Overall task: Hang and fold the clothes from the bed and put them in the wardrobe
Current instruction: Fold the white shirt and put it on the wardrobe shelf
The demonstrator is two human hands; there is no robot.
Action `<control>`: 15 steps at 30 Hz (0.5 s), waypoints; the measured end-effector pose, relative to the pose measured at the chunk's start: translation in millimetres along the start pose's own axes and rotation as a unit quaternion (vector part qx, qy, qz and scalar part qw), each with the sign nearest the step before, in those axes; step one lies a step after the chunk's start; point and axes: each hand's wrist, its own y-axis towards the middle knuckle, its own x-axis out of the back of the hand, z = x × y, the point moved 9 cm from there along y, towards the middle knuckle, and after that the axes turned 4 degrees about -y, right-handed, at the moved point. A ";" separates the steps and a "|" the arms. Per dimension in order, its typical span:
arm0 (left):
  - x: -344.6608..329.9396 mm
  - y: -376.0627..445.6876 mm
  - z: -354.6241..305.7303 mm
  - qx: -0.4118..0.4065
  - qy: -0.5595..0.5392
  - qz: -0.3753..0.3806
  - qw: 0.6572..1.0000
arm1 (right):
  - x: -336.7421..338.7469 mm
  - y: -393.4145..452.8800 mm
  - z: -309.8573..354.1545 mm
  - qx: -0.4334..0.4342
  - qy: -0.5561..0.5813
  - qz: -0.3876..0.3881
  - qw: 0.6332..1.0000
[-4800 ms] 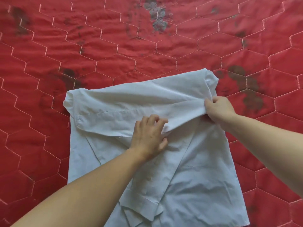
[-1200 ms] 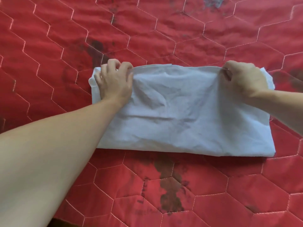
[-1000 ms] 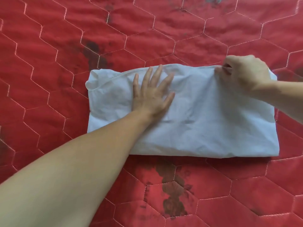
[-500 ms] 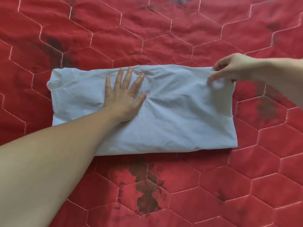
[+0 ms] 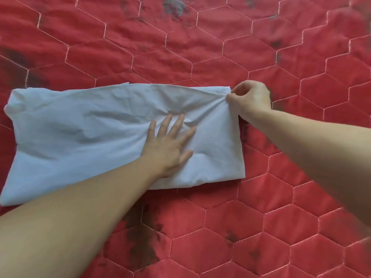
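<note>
A pale blue shirt (image 5: 80, 135), folded into a long flat strip, lies across the red quilted bed cover (image 5: 200, 47). My left hand (image 5: 170, 145) presses flat on the strip right of its middle, fingers spread and straight. My right hand (image 5: 251, 99) pinches the shirt's far right corner between thumb and fingers, and creases run from that pinch toward my left hand. The strip's left end reaches the frame's left edge.
The red cover with hexagon stitching fills the whole view and carries dark stains, one patch (image 5: 140, 249) near the lower middle and another (image 5: 174, 7) at the top. No wardrobe, hanger or other garment is in view.
The shirt went from a loose spread to a long folded strip. Over the last second my left hand slid rightward along it, staying flat. My right hand kept its pinch on the right corner.
</note>
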 end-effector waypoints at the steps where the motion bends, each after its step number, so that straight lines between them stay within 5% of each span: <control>1: -8.2 1.2 0.9 0.004 0.016 0.015 1.000 | 1.8 0.7 -0.4 0.010 -0.011 -0.010 1.000; 4: -13.3 3.8 2.8 0.000 0.027 0.022 0.999 | 3.0 -4.7 8.2 0.051 -0.055 -0.038 0.996; 7: -5.8 2.4 3.0 -0.010 -0.005 0.016 1.000 | -18.7 -45.0 46.9 0.238 -0.184 -0.077 0.951; 10: 1.4 -8.9 22.2 0.009 -0.008 -0.025 1.000 | -83.8 -105.8 62.5 0.399 -0.254 0.033 0.880; 12: 1.1 -27.8 46.7 0.042 -0.009 -0.043 0.998 | -118.6 -124.6 43.2 0.388 -0.322 0.122 0.855; 15: -9.3 -68.1 99.7 0.123 -0.001 -0.023 0.992 | -124.4 -129.4 30.0 0.353 -0.368 0.155 0.846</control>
